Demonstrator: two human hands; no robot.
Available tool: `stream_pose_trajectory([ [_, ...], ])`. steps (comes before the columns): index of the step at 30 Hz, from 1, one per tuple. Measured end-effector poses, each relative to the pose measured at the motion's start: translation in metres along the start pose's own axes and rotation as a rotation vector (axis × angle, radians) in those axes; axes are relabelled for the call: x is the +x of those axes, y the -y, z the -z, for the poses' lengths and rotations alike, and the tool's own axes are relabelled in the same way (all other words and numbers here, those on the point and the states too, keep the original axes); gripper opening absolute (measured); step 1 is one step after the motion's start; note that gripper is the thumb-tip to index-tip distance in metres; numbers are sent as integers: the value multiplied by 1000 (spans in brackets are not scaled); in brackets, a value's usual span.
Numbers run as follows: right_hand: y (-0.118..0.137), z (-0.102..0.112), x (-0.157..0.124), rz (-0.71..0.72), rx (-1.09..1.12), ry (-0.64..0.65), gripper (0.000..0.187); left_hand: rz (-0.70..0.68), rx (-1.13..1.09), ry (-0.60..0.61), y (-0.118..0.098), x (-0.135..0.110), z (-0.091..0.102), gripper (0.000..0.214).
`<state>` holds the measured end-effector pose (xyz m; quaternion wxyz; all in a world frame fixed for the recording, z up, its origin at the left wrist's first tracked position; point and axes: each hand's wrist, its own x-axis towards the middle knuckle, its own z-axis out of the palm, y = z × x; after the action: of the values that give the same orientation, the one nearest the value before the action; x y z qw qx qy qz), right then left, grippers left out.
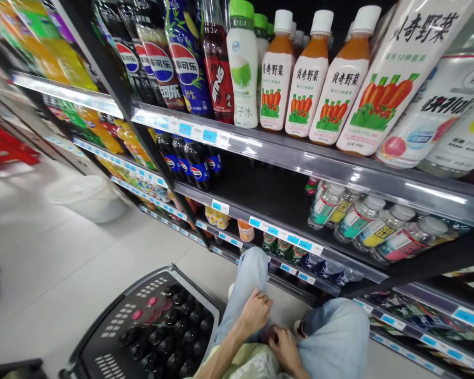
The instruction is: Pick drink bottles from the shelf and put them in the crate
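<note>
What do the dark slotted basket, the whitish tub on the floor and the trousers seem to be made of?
Basket: probably matte moulded plastic, going by its regular slots. Tub: likely smooth plastic, being pale and slightly translucent, though blurred. Trousers: seemingly matte denim, from the faded blue; weave unreadable.

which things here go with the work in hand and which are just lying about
Likely in use:
- left hand and right hand
- crate beside the person
- dark bottles inside it

Seemingly just about:
- white tub
- blurred red object
</note>
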<state>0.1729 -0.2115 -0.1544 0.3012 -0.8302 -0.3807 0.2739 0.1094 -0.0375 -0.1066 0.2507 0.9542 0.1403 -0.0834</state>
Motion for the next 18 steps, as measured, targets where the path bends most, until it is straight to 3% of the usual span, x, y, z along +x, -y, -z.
stream_pose_trajectory([
  [3,-23,19,-7,64,154,-81,32,-16,-2,81,-6,2,-14,42],
  [8,-101,80,-35,136,137,-466,31,-31,17,202,-17,1,-45,36],
  [12,-154,105,-62,307,-1,-529,21,-74,74,277,-23,-2,-60,24],
  [14,-159,105,-69,340,-60,-559,21,-93,95,298,-25,-3,-62,26],
  [18,-140,98,-65,302,-111,-643,26,-99,103,303,-32,1,-52,30],
])
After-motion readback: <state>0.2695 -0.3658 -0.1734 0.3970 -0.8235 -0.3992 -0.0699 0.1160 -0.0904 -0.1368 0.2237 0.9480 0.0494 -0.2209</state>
